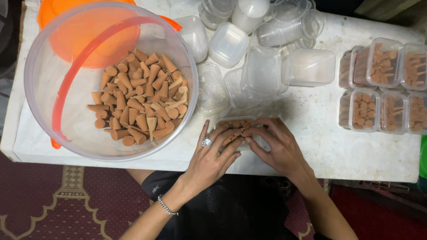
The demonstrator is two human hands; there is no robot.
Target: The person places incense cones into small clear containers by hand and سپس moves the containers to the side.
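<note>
Crowded just right of the tub (40, 89), left hand (212, 153) and right hand (275, 144) press curled fingers on cones in a small box (231, 122); a slip could scatter them.

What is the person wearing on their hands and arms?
Both arms are bare, with no sleeves showing. The left hand has a chunky silver ring on one finger, and a silver chain bracelet sits around that wrist. The right hand wears no ring, watch or bracelet that can be seen. There are no gloves on either hand.
</note>
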